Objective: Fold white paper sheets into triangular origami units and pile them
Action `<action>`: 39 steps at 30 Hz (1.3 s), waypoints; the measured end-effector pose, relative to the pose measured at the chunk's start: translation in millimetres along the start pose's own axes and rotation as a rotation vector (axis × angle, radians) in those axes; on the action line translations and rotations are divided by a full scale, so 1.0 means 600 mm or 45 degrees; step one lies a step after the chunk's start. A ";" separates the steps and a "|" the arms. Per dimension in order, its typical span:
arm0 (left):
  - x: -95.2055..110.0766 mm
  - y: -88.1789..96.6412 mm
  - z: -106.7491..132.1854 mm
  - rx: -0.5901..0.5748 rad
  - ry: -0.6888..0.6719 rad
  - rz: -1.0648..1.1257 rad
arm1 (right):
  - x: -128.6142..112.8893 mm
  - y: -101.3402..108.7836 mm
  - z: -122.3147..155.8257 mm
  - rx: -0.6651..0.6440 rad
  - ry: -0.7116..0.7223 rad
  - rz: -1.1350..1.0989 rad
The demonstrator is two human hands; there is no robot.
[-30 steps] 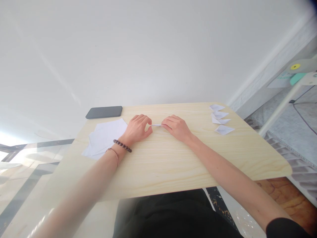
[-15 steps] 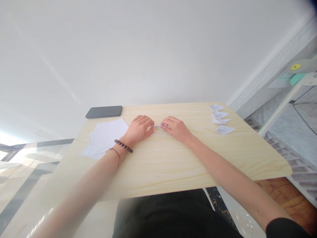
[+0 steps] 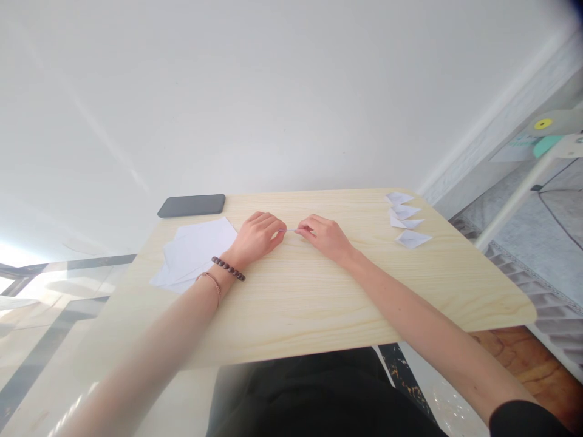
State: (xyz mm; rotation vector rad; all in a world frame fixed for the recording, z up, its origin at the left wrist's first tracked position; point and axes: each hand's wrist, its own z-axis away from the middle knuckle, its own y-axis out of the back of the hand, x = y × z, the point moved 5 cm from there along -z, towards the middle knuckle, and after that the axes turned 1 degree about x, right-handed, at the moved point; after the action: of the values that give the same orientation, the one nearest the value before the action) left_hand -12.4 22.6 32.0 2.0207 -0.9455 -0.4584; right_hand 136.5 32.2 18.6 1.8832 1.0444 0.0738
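Note:
Between my two hands, just above the light wood table (image 3: pixel 291 303), a small piece of folded white paper (image 3: pixel 291 230) shows nearly edge-on as a thin strip. My left hand (image 3: pixel 262 234), with a beaded bracelet on its wrist, pinches the paper's left end between thumb and fingers. The right end is pinched by my right hand (image 3: pixel 322 234). Most of the paper is hidden by my fingers. Beside my left wrist lie several loose white paper sheets (image 3: pixel 195 246), overlapping each other.
Several folded, pointed white paper pieces (image 3: pixel 413 238) lie in a column at the table's right side. A dark phone (image 3: pixel 191 206) rests at the back left corner. Behind the table rises a white wall (image 3: pixel 282 109). A white metal stand (image 3: pixel 519 194) is off to the right.
My left hand's fingertips have shifted slightly right along the paper, so less of it shows between my hands. My right hand has hardly moved.

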 end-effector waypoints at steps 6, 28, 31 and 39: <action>-0.001 -0.001 0.001 -0.020 0.040 -0.009 | -0.004 -0.002 0.000 -0.010 0.072 0.058; -0.014 -0.017 0.008 -0.129 0.180 -0.042 | -0.001 0.004 -0.005 -0.012 0.123 0.125; -0.010 -0.021 0.009 -0.203 0.165 0.033 | 0.005 0.010 -0.005 -0.012 0.113 0.148; -0.013 -0.023 0.011 -0.229 0.188 0.040 | 0.007 0.011 -0.006 -0.020 0.132 0.176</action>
State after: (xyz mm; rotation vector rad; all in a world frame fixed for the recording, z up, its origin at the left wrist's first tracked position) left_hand -15.1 29.8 16.5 1.8474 -0.8155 -0.3585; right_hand 141.6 36.1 24.1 1.9527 0.9790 0.2615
